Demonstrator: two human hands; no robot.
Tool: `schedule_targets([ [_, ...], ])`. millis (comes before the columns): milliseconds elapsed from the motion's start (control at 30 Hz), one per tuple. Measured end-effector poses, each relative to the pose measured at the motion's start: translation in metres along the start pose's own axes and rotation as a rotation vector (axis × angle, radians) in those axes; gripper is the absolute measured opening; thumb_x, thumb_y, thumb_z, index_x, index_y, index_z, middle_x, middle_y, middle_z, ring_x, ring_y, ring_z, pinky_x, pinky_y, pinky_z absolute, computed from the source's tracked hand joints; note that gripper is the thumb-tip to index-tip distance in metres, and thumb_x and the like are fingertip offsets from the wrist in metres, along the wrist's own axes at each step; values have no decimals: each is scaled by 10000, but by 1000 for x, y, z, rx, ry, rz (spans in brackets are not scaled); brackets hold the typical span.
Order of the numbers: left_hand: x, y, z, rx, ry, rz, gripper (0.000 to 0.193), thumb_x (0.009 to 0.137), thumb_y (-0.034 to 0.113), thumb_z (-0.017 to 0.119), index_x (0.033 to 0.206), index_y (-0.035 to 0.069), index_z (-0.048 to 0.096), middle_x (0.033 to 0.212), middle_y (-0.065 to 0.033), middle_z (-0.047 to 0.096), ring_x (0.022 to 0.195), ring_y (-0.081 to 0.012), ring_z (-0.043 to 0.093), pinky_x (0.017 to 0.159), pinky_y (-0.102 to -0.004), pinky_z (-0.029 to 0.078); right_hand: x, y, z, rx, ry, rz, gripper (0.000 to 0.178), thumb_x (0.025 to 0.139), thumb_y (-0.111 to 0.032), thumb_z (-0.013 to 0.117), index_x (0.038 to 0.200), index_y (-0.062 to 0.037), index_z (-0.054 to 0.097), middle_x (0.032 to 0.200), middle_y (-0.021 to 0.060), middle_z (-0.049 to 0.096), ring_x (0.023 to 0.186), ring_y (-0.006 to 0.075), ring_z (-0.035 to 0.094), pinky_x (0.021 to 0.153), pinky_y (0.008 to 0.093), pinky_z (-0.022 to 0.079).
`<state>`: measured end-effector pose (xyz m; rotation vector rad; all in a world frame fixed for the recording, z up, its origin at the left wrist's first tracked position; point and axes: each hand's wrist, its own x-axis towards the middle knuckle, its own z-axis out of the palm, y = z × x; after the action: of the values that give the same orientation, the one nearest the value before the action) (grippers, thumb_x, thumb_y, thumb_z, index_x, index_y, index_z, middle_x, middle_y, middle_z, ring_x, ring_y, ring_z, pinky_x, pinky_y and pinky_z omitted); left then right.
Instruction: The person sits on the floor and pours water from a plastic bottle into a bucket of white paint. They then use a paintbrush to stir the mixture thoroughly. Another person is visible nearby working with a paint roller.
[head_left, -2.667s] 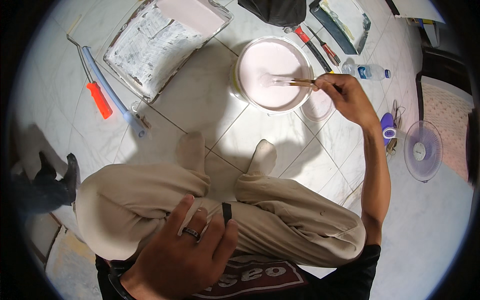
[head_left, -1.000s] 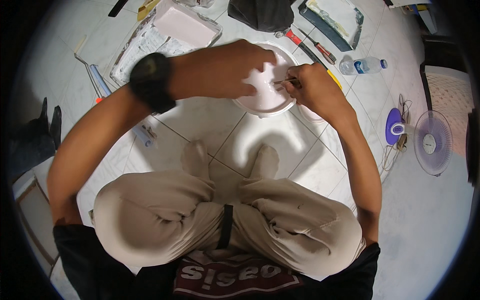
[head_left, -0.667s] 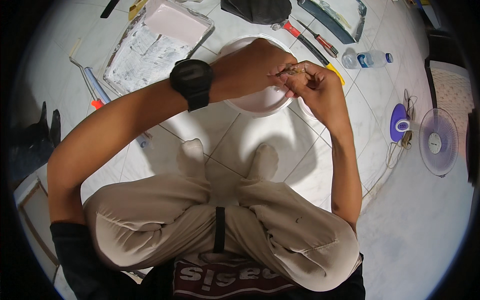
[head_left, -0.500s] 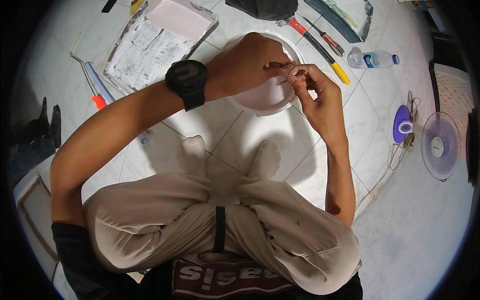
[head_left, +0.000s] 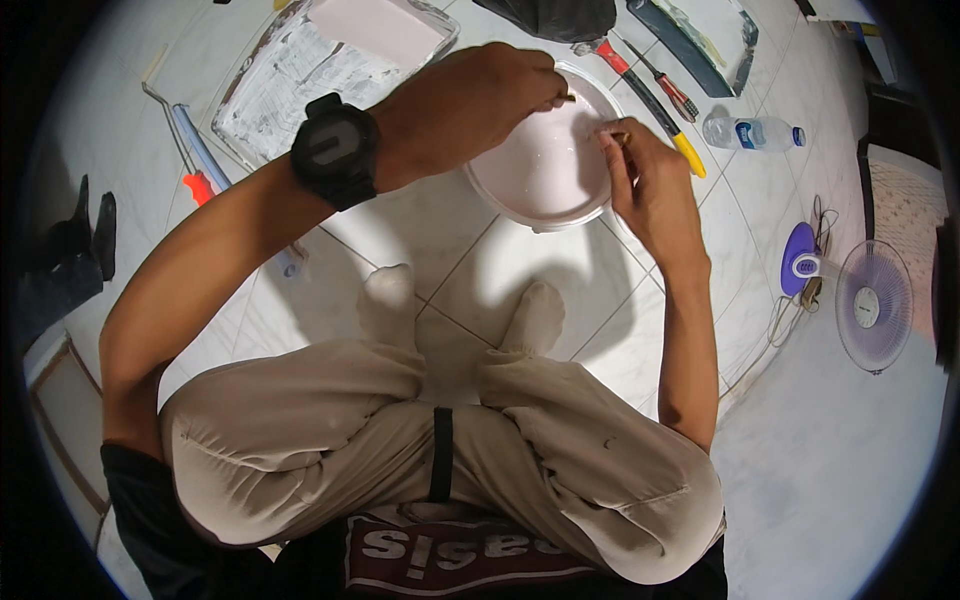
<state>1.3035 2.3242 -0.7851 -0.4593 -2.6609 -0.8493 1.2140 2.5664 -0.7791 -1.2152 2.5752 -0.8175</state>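
Note:
A round white bucket [head_left: 545, 226] of smooth pale pink paint [head_left: 545, 165] stands on the floor in front of my feet. Over its far left rim, my left hand [head_left: 510, 90] is closed with the palm down. A tiny brownish tip pokes out at its fingertips, too small to name. My right hand [head_left: 650, 175] hangs at the bucket's right rim, thumb and fingers pinched together. Something small and brownish shows between them, mostly hidden by the fingers. The two hands are apart, with the paint surface visible between them.
Left of the bucket lie a paint-smeared tray [head_left: 290, 95] and a roller frame with an orange-red grip [head_left: 198, 188]. Beyond lie a black bag [head_left: 550, 18], a red, black and yellow tool [head_left: 645, 100], a screwdriver [head_left: 675, 98], a dark tray [head_left: 700, 50], a water bottle [head_left: 755, 133] and a fan [head_left: 872, 305].
My hands were together over the bucket, fingertips meeting at a small thin piece. Now they have parted, the left going up and left, the right slightly right, uncovering more paint.

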Motion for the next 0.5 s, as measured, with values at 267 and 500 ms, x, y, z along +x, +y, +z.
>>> schedule_targets([
  [267,-14,-7,7,-390,-124,-202,96,954,61,744,1024,-5,748,915,-138,782,856,-272,774,803,-367,606,-21,-25,22,308,-92,111,120,1016,-99,642,996,6,698,740,168,664,595,250,607,603,357,494],
  [500,4,-14,4,-358,85,-64,97,942,49,755,1028,4,749,938,-119,787,868,-266,785,819,-368,617,-8,-16,24,266,4,128,192,1074,-116,642,1174,5,753,945,89,781,862,110,720,785,264,565],
])
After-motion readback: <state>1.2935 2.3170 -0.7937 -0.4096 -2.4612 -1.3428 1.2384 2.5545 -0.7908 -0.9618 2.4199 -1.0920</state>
